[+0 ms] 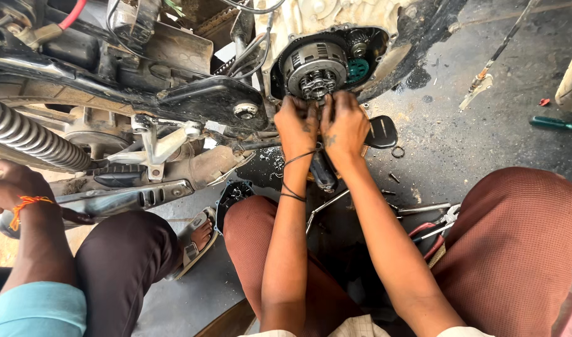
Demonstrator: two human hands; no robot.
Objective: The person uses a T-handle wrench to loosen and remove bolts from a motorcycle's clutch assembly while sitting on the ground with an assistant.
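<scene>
Both greasy hands work at the clutch assembly [315, 67], a round metal pack with a ring of bolts, seated in the open side of the motorcycle engine case [336, 19]. The left hand [296, 125] and right hand [344, 125] sit side by side just below the clutch assembly, fingertips curled in against its lower edge; whether they pinch anything small there cannot be told. A black cord loops around the left wrist. Right of the clutch assembly, inside the same opening, a small green gear [358, 70] shows. Well to the right of the clutch assembly, a green-handled screwdriver [551, 123] lies on the oil-stained concrete floor [473, 143]. Below and right of it, red-handled pliers [432, 231] rest between the knees. Far left of the clutch assembly, another person's hand [11, 187] with an orange wrist thread rests near the chrome shock spring [30, 138].
</scene>
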